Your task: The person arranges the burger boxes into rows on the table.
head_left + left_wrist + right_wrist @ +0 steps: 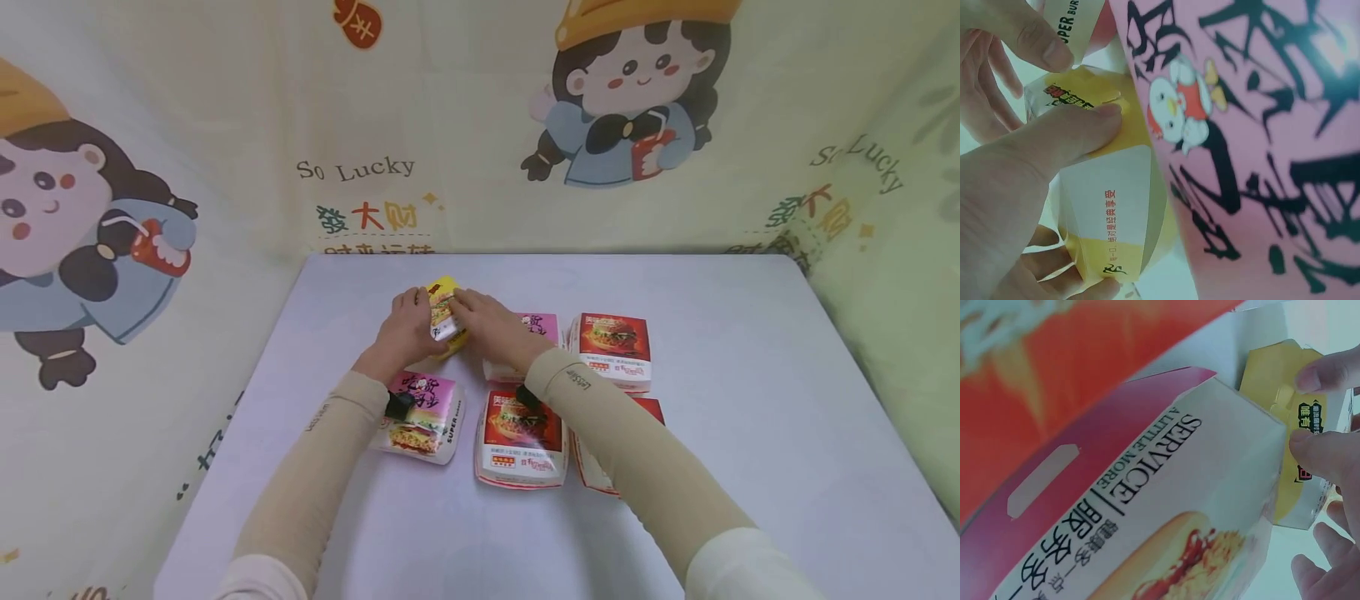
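Note:
A yellow burger box (pixel 444 310), white on part of its front, sits between both hands toward the back left of the table. My left hand (pixel 408 323) holds its left side, the thumb laid on the front flap and the fingers round the far side. From the right, my right hand (pixel 487 321) grips it, thumb tip on the front near the black lettering. A pink burger box (pixel 423 417) lies under my left wrist and fills much of the left wrist view. Another pink burger box (pixel 1210 462) stands close to the yellow one, partly covered by my right hand.
Three red burger boxes stand on the right: one at the front middle (pixel 522 442), one at the back (pixel 613 350), and one (pixel 596 467) partly hidden by my right forearm. The white table (pixel 420 533) meets a printed cloth (pixel 480 208) at its back edge.

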`<state>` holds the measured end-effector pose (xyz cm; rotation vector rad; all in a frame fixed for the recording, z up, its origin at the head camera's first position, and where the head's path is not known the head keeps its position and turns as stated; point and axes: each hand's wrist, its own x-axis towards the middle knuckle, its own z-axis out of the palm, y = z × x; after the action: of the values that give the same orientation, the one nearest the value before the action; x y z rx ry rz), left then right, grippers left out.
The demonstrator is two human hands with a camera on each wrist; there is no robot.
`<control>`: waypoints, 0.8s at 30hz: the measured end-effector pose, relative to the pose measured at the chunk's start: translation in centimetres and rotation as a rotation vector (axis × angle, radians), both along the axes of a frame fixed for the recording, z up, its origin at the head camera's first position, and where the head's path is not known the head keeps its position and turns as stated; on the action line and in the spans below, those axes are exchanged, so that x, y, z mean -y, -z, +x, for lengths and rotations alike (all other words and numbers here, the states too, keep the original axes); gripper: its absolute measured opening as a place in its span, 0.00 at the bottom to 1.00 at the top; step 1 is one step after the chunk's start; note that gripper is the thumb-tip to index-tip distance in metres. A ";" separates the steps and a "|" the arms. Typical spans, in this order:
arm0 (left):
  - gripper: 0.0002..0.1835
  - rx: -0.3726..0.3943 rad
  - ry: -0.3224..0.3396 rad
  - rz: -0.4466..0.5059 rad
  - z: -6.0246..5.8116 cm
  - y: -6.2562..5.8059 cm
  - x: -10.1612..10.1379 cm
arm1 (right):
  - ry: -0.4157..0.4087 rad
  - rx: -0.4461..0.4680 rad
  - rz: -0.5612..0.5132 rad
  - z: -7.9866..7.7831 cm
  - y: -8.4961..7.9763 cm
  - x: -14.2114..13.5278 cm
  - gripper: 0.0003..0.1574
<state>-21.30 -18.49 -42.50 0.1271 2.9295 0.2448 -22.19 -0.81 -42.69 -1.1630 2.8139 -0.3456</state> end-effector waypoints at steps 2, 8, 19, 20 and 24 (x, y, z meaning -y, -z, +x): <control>0.60 -0.005 0.010 0.004 0.1 -0.1 0.2 | 0.004 0.016 0.002 0.1 -0.1 0.1 0.40; 0.60 0.002 0.038 0.016 0.3 -0.5 0.7 | 0.003 0.029 0.014 0.3 -0.1 0.4 0.45; 0.62 0.065 0.055 0.056 0.3 -1.3 1.5 | -0.011 0.007 0.077 0.4 0.0 0.6 0.51; 0.62 0.067 0.055 0.060 0.3 -1.3 1.5 | -0.010 0.005 0.079 0.4 0.0 0.6 0.51; 0.62 0.076 0.059 0.063 0.4 -1.2 1.4 | -0.012 -0.013 0.086 0.5 0.2 0.8 0.50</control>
<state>-20.91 -19.89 -41.33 0.2087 2.8385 0.3257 -21.70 -1.62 -42.90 -1.1687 2.8008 -0.2147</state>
